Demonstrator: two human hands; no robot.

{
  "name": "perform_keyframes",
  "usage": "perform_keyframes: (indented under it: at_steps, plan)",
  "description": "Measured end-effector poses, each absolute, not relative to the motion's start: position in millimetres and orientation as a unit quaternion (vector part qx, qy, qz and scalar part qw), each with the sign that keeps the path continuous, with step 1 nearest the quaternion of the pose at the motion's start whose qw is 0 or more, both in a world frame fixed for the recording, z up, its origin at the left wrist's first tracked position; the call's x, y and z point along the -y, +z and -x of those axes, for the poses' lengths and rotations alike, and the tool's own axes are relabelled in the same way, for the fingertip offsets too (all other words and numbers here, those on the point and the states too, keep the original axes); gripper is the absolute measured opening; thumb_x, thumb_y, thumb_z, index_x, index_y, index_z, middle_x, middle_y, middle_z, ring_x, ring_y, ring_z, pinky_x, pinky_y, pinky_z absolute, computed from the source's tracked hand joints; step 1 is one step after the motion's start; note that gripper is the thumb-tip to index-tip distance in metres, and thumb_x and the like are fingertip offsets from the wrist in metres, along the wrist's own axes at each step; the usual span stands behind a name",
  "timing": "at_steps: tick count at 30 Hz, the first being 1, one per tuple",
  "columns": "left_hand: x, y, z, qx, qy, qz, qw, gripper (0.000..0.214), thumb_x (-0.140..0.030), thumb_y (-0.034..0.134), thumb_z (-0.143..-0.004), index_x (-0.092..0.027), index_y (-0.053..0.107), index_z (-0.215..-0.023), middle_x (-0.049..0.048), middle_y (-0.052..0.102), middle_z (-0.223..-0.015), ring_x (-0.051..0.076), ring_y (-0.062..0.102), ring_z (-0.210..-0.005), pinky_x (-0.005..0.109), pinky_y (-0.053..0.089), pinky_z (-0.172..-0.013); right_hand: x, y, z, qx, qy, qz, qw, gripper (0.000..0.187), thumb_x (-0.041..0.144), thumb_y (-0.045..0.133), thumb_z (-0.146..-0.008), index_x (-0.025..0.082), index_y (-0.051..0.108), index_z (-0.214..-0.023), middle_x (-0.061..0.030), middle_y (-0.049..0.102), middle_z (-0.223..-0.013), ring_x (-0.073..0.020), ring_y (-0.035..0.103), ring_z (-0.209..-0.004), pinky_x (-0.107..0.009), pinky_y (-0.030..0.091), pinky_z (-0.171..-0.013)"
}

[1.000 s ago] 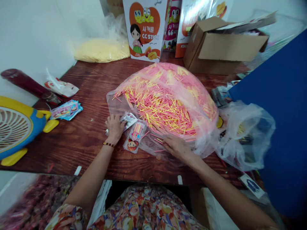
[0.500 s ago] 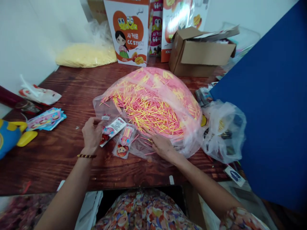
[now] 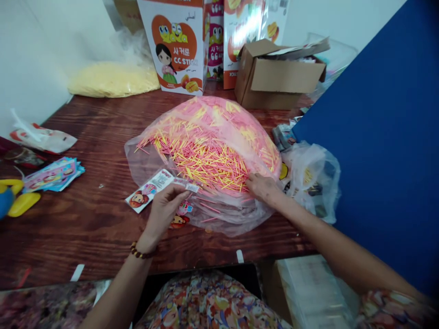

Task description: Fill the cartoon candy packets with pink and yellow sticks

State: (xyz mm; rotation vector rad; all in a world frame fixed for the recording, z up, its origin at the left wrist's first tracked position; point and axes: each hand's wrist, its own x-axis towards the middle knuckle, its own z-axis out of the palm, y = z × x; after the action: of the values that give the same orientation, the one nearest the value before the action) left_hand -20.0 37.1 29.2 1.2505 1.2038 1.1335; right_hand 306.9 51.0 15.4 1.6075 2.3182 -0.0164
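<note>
Desk (image 3: 99, 141) of dark, streaked wood carries everything; take 12 o'clock as its far side. Blue panel (image 3: 370, 137) rises slantwise toward 3 o'clock. In the middle sprawls a large clear bag (image 3: 229, 219), its open mouth lying slack toward 6 o'clock, probably so the contents can be reached from the seat. Beyond it, between 11 and 12, stands a printed carton (image 3: 176, 59); a cardboard box (image 3: 283, 75) sits at 1, both likely pushed back to leave room in front. A crumpled white bag (image 3: 320, 173) lies at 3.

At 4 o'clock the right hand (image 3: 264, 187) reaches the heap's edge, fingers bunched together; whether they grip anything I cannot tell. At 7 the left hand (image 3: 164, 208) pinches a clear packet (image 3: 192, 188) by its labelled edge between thumb and fingers, a hold that seems meant to leave most of it uncovered. At 8 a white-backed packet (image 3: 146, 194) lies flat, and another packet (image 3: 180, 221) shows partly below the left hand. Smallest are the pink and yellow sticks (image 3: 206, 157), heaped in the large bag, a few strayed into its near folds.
</note>
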Motion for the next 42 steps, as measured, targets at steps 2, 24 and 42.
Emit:
perform_keyframes:
  at_steps: [2, 24, 42]
  plan:
    - [-31.8, 26.2, 12.8, -0.496, 0.462, -0.510, 0.530, 0.020, -0.035, 0.077, -0.071, -0.017, 0.069, -0.075, -0.0001, 0.064, -0.070, 0.013, 0.056, -0.066, 0.023, 0.046, -0.063, -53.8, 8.8, -305.3, -0.826, 0.008, -0.542, 0.157, 0.027, 0.012, 0.041, -0.095, 0.016, 0.066, -0.105, -0.0165, 0.062, -0.111, -0.0284, 0.056, -0.104, -0.034, 0.044, -0.072]
    - [-10.6, 12.3, 24.5, -0.501, 0.490, -0.371, 0.609, 0.026, -0.035, 0.082, -0.068, -0.016, 0.068, -0.077, -0.0011, 0.067, -0.071, 0.011, 0.059, -0.061, 0.022, 0.048, -0.059, -64.9, 3.6, -285.4, -0.695, -0.242, -0.652, -0.184, 0.020, 0.029, 0.047, -0.089, 0.023, 0.040, -0.071, 0.0045, 0.046, -0.061, -0.0143, 0.044, -0.058, -0.026, 0.029, -0.058]
    - [-4.9, 21.2, 29.7, -0.506, 0.511, -0.336, 0.608, 0.028, -0.033, 0.085, -0.062, -0.016, 0.068, -0.076, -0.0023, 0.065, -0.070, 0.009, 0.058, -0.062, 0.020, 0.046, -0.059, -2.4, -31.7, -196.7, -0.560, -0.450, -0.568, -0.401, 0.022, 0.039, 0.048, -0.090, 0.022, 0.056, -0.101, -0.0014, 0.064, -0.086, -0.0177, 0.057, -0.078, -0.030, 0.047, -0.077]
